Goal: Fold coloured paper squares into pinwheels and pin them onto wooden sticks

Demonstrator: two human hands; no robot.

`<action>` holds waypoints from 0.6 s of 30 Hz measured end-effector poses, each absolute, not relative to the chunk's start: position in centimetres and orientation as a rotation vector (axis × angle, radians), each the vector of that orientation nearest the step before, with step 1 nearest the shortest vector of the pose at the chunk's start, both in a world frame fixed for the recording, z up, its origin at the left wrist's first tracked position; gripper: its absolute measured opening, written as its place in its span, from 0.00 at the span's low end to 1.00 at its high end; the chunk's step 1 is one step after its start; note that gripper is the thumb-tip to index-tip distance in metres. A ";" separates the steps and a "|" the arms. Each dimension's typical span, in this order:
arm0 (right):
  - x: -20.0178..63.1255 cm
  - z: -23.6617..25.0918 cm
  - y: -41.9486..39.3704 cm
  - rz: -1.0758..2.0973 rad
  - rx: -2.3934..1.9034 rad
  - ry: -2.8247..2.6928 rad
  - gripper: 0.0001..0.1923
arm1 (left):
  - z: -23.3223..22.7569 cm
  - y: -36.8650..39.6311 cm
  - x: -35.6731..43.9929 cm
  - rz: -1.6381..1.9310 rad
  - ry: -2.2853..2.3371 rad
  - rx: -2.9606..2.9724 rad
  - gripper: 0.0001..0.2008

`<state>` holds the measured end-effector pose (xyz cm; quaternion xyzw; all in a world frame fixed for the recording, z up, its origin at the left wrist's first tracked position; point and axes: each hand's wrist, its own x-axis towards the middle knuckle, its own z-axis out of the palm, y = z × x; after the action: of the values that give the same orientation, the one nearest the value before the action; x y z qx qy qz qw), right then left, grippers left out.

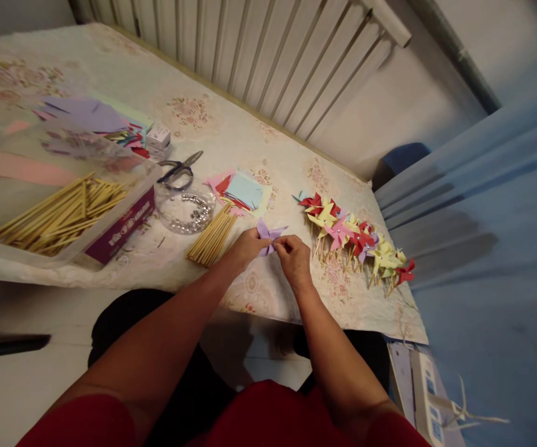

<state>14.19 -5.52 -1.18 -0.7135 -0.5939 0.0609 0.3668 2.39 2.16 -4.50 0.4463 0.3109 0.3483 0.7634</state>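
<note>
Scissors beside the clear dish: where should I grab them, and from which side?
Take the scissors by the dark handle loops, which point toward the person beside the clear dish. Probably come from above on the near side: they lie flat on the table and the blades point away, toward the small box.

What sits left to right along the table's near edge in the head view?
Clear plastic tray of wooden sticks → round clear dish of pins → loose bundle of wooden sticks → purple paper pinwheel held by both hands → row of finished colourful pinwheels.
</note>
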 end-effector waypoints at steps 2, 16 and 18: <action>14.3 -1.2 -5.5 0.164 -1.823 -1.531 0.07 | -4.4 2.1 2.3 0.750 0.686 0.984 0.12; 14.2 -1.2 -5.6 0.193 -1.798 -1.496 0.07 | -3.5 1.9 2.1 0.717 0.706 0.937 0.07; 14.2 -1.2 -5.6 0.193 -1.817 -1.498 0.07 | -3.5 1.8 2.1 0.720 0.708 0.935 0.07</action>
<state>14.23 -5.60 -1.17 -0.7114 -0.5865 0.0756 0.3797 2.14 1.83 -3.52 0.4316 0.3267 0.3322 0.7724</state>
